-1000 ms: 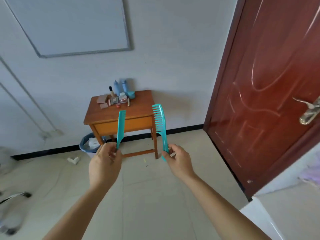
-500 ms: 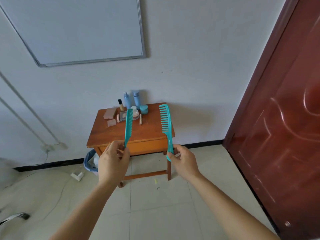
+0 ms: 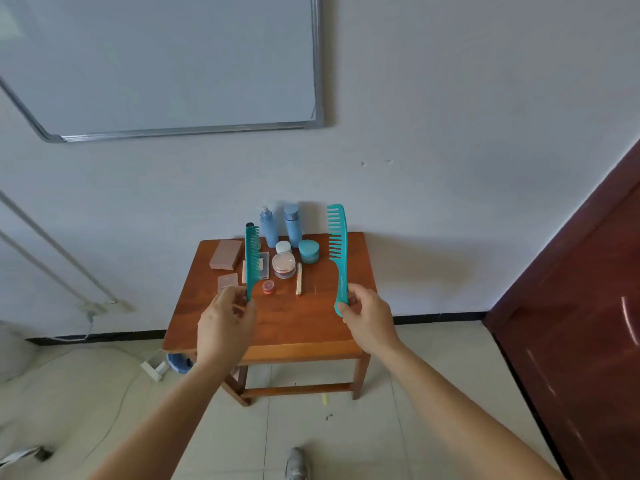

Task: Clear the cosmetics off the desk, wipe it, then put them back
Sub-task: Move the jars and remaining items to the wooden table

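Put-back step, judged: left hand [image 3: 225, 323] grip pinches fine-tooth comb [image 3: 252, 261], right hand [image 3: 369, 317] grip holds wide-tooth comb [image 3: 337, 251], both upright; next, lay them on bare tabletop [image 3: 294, 320] near cosmetics [image 3: 284, 265]

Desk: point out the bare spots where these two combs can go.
Bare: the front half of the desk, from the gold tube and red pot to the front edge. The right strip between the teal jar and the right edge is bare too. Crowded: the back left, around the bottles and pink box.
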{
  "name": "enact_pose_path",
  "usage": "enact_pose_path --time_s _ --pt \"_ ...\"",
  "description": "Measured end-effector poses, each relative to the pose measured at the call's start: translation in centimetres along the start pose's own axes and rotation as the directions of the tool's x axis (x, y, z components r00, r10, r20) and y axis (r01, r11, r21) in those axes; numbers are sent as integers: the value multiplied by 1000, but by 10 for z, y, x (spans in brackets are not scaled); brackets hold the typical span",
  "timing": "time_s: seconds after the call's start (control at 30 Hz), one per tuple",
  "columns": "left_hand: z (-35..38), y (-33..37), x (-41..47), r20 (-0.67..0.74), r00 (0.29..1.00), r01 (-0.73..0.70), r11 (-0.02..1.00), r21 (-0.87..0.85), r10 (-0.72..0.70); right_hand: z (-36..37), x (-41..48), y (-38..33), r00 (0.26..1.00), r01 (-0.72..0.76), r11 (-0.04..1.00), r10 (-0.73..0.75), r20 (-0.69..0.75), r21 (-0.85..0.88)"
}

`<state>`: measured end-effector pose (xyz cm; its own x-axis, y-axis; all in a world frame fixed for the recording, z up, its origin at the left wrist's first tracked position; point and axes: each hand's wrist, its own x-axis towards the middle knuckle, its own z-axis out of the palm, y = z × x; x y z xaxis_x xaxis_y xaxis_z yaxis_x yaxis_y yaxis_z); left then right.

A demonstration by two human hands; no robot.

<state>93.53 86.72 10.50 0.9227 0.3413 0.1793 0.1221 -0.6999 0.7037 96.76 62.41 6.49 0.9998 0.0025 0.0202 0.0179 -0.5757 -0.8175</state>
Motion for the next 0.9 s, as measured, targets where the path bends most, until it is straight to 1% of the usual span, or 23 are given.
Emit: enact_pose_path --time_s 0.13,0.23,0.4,0.53,0.67,0.77,0.83,0.9 --pt "41 -49 65 86 989 121 993 -13 -119 41 52 14 996 -90 995 91 27 -31" --pt "67 -87 109 187 959 215 977 8 -212 71 90 20 980 -185 981 189 68 -63" --pt "102 -140 165 318 886 325 941 94 -338 114 145 28 939 -302 941 321 120 -155" --pt "127 -173 187 394 805 410 896 168 -443 140 160 45 877 -431 886 456 154 -172" --pt "142 -196 196 400 754 493 852 178 -520 161 166 59 798 -542 821 570 197 -180" --pt "145 -208 204 377 723 570 808 148 -579 172 170 64 760 -593 788 616 206 -167" --pt "145 -214 211 337 680 657 745 115 -652 178 174 66 740 -623 769 639 211 -142" --pt "144 -220 216 296 613 756 652 48 -733 183 176 67 718 -659 746 663 211 -101"
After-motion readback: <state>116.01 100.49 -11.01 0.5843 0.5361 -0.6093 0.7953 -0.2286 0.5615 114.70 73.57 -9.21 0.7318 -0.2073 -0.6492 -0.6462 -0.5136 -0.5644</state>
